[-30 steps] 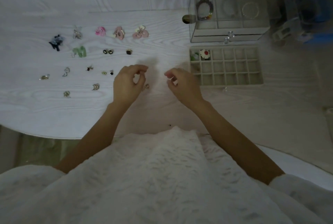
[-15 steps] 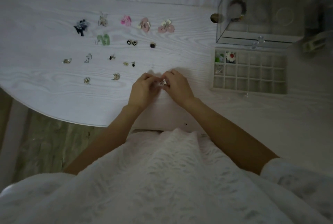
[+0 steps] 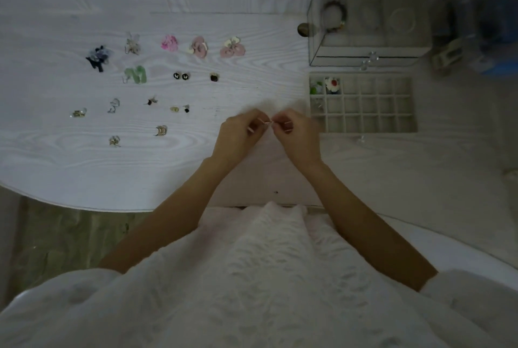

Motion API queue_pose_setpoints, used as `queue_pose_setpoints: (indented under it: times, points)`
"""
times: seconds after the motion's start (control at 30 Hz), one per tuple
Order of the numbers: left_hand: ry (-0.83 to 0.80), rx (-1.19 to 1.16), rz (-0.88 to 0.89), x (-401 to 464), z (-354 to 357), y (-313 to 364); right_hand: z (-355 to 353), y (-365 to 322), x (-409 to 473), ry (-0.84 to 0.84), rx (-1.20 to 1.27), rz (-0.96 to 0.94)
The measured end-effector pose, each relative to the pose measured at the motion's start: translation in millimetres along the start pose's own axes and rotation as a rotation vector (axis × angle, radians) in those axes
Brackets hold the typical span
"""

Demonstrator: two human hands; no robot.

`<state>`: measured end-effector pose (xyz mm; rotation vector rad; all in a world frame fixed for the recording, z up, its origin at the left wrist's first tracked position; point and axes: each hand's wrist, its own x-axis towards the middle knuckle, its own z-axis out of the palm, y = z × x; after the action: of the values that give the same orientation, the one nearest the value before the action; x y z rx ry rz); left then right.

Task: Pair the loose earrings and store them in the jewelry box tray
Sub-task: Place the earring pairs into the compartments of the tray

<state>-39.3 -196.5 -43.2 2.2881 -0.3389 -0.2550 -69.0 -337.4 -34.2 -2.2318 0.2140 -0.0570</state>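
My left hand (image 3: 241, 134) and my right hand (image 3: 297, 134) meet fingertip to fingertip over the white table, pinching a small metallic earring (image 3: 268, 122) between them. Just right of my hands lies the beige jewelry box tray (image 3: 364, 130), a grid of small compartments. Its top-left cells hold a green earring (image 3: 316, 89) and a white flower earring with a red centre (image 3: 333, 85). Several loose earrings lie spread on the left half of the table, among them pink flower ones (image 3: 169, 43), green ones (image 3: 136, 74) and small black studs (image 3: 180, 76).
A clear glass jewelry box (image 3: 367, 50) with bracelets inside stands behind the tray. A blurred blue object (image 3: 493, 25) sits at the far right. The table's curved front edge (image 3: 84, 206) runs close to my body, with floor visible below it at the left.
My hands, apart a second ago, came together over the table and now pinch the small earring between their fingertips. The view has shifted slightly.
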Motion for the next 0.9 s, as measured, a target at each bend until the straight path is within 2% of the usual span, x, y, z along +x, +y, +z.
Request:
queue_pose_setpoints:
  times: [0.1,0.23,0.53,0.63,0.73,0.83,0.9]
  points:
    - [-0.027,-0.019,0.109,16,24,30,-36,17,-6,0.128,0.104,0.126]
    - [-0.071,0.004,0.183,29,53,54,-59,38,-10,0.177,0.14,0.212]
    - [-0.088,0.114,0.215,35,69,60,-59,52,0,0.132,-0.119,0.118]
    - [-0.03,0.131,0.274,25,59,61,-62,52,-5,0.104,-0.317,0.054]
    - [0.13,0.14,0.25,9,32,47,-58,31,-10,0.076,-0.523,-0.144]
    - [0.268,0.097,0.139,-15,-4,22,-42,2,-7,0.004,-0.5,-0.269]
    - [0.34,0.086,-0.003,-33,-31,-4,-19,-17,-1,-0.118,-0.427,-0.271]
